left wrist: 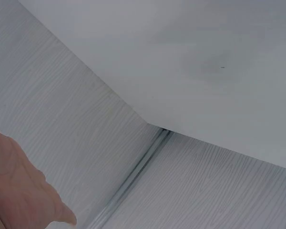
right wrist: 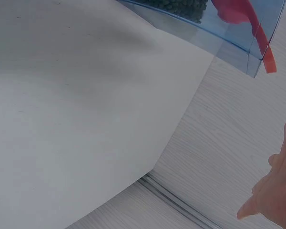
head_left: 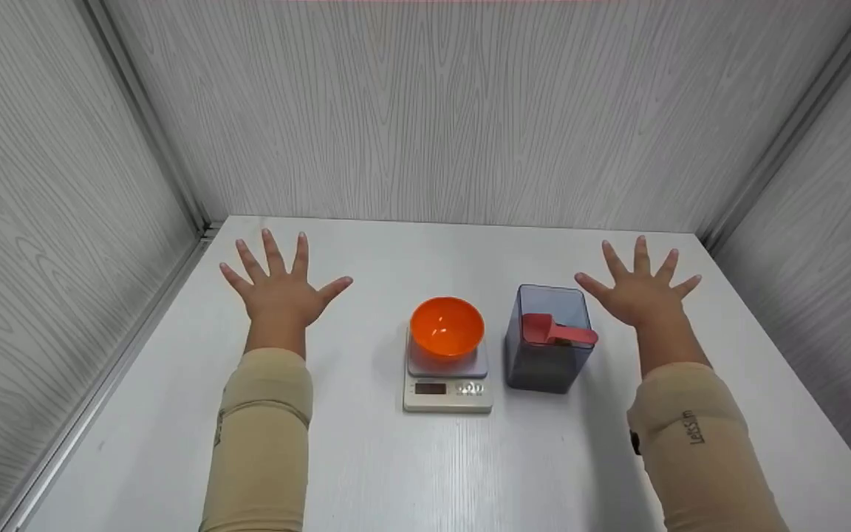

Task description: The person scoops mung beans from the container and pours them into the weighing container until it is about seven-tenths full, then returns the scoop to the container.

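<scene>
Both hands hover with fingers spread wide and hold nothing. My left hand [head_left: 284,297] is left of an orange bowl [head_left: 447,328], apart from it. That bowl stands on a small kitchen scale [head_left: 449,405] with a display on its front. To the right of the scale is a tall, see-through bluish container [head_left: 544,373], part filled with dark, grainy stuff that shows in the right wrist view. A red scoop [head_left: 558,332] lies in its open top, the handle sticking out over the right rim. My right hand [head_left: 643,299] is just right of the container, not touching it.
The white table [head_left: 366,473] is bounded by grey wood-grain panels at the back [head_left: 425,111], left [head_left: 49,222] and right [head_left: 824,244]. A metal rail [head_left: 122,347] runs along the left edge. Beige sleeves cover both forearms.
</scene>
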{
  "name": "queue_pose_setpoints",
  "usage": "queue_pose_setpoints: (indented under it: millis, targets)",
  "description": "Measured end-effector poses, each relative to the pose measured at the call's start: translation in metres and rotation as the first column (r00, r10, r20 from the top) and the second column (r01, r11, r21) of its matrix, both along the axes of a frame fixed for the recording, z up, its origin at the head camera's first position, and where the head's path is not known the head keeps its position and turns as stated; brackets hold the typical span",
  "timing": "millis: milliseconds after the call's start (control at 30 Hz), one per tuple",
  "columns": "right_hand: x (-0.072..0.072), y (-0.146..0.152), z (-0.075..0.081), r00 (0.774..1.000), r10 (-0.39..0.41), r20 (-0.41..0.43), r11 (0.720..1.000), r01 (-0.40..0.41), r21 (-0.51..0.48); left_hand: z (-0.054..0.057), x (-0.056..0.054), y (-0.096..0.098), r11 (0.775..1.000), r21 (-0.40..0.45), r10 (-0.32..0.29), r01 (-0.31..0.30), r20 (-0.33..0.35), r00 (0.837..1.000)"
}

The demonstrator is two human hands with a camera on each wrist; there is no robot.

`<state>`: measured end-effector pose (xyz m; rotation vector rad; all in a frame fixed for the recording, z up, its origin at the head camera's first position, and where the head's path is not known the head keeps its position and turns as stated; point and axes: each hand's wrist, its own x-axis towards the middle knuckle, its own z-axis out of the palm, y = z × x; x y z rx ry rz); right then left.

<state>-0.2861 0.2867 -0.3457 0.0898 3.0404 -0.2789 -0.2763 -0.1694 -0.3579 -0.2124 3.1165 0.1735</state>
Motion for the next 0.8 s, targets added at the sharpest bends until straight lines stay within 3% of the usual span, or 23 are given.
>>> queue_pose_setpoints:
  millis: [433,633,800]
  targets:
    - [0.001,-0.002,0.001,1.0,0.006,-0.01,1.0,-0.006,0.014,-0.034,0.001,0.023,0.992,0.053,-0.119,0.118,0.021,0.993]
    - [0.0,-0.001,0.0,1.0,0.006,-0.018,1.0,-0.006,0.022,-0.058,0.009,0.034,0.969,0.162,-0.196,0.185,0.053,0.979]
    - [0.001,-0.001,0.001,1.0,0.004,-0.021,1.0,-0.003,0.016,-0.073,0.018,0.045,0.937,0.296,-0.224,0.184,0.109,0.968]
